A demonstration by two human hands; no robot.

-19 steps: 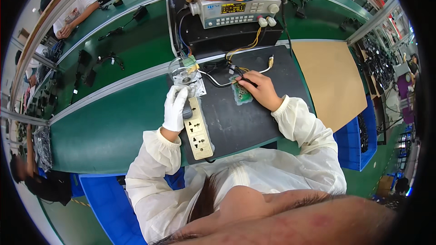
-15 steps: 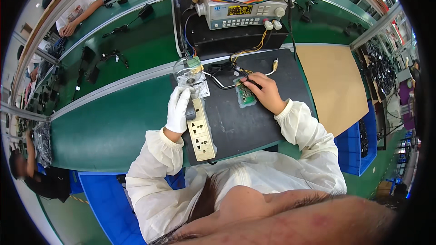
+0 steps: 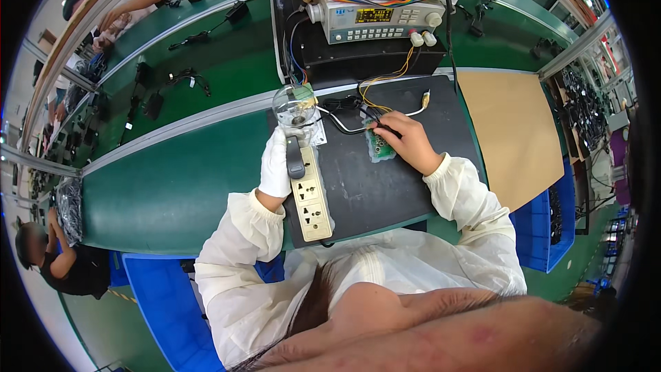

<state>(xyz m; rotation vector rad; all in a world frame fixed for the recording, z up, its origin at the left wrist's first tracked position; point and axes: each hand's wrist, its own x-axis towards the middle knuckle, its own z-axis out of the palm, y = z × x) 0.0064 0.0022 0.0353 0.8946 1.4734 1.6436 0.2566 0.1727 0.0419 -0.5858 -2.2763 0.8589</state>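
My left hand [image 3: 275, 165], in a white glove, is closed along the side of a black power adapter [image 3: 295, 158], its far fingers partly hidden. The adapter stands at the far end of a cream power strip [image 3: 312, 203]. Just beyond my fingertips is a clear glass bulb [image 3: 292, 107] on a white base. Bare and pinched, my right hand [image 3: 407, 141] grips a black cable plug [image 3: 387, 129] over a small green circuit board [image 3: 380, 147]. The board lies on the black mat [image 3: 365, 196]; my fingers cover its far right part.
Stacked bench instruments [image 3: 382, 22] stand at the back, with yellow wires and a black cable hanging down. A white cable [image 3: 407, 113] runs behind my right hand. Brown cardboard [image 3: 513, 138] lies to the right. Blue bins [image 3: 155, 303] sit below the bench; co-workers are at the left.
My left hand has shifted beside the adapter, which now shows more fully. My right hand stays over the circuit board. The whole view has slid slightly, and a co-worker at left has moved their arms.
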